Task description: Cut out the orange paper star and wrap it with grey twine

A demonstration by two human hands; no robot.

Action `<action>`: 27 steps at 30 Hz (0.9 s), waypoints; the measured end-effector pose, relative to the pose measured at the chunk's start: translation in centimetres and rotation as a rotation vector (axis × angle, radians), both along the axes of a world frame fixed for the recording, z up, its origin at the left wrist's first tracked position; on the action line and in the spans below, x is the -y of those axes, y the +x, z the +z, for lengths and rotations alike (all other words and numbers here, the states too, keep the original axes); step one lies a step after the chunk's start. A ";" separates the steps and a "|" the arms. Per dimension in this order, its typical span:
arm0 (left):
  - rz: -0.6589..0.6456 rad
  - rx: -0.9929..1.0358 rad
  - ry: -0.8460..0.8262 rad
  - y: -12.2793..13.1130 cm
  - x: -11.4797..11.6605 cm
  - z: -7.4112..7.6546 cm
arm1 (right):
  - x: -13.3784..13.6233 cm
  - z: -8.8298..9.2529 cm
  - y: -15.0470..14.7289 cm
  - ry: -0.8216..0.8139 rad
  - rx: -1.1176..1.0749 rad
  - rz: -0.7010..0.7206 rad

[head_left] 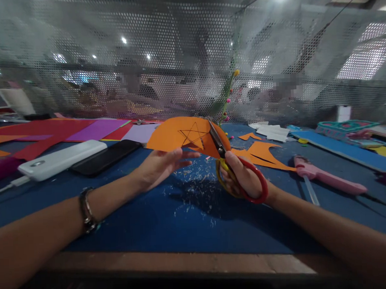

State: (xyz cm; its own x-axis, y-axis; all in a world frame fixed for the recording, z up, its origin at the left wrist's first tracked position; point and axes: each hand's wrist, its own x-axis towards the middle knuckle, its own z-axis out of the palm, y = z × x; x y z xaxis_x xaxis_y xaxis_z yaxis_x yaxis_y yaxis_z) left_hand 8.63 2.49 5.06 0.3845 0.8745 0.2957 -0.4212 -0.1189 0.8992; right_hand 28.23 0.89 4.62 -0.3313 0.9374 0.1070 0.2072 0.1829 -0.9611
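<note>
My left hand is closed on the lower left edge of a rounded piece of orange paper, thumb in front and fingers behind. A star is drawn in dark lines on the paper. In my right hand are scissors with one red and one yellow handle loop. Their blades point up and lie against the right part of the paper; whether they are cutting into it I cannot tell. White scraps are scattered on the blue table top below.
Orange paper offcuts and a pink glue gun lie to the right. On the left are a white power bank with a cable, a black phone and coloured sheets. A perforated metal screen stands behind.
</note>
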 end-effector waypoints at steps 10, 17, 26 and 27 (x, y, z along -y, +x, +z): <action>0.125 -0.247 0.168 0.5 0.7 -0.8 | 0.6 -0.1 -0.3 0.172 0.072 0.136; 0.276 -0.232 0.170 0.7 1.1 -0.1 | 0.5 0.3 0.2 0.038 0.127 0.213; 0.553 -0.151 0.192 -0.6 -0.9 1.0 | 0.5 2.7 2.6 0.069 0.266 0.456; 0.559 -0.191 0.227 -0.7 -0.9 1.1 | 0.6 2.9 2.7 0.084 0.253 0.472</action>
State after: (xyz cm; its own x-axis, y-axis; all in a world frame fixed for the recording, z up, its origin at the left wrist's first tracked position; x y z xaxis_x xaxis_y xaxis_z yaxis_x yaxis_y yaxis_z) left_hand 7.91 3.38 6.17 -0.0478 0.8822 0.4684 -0.0750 -0.4708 0.8790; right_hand 30.90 0.28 7.54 -0.7392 0.6724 0.0376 0.3067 0.3859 -0.8701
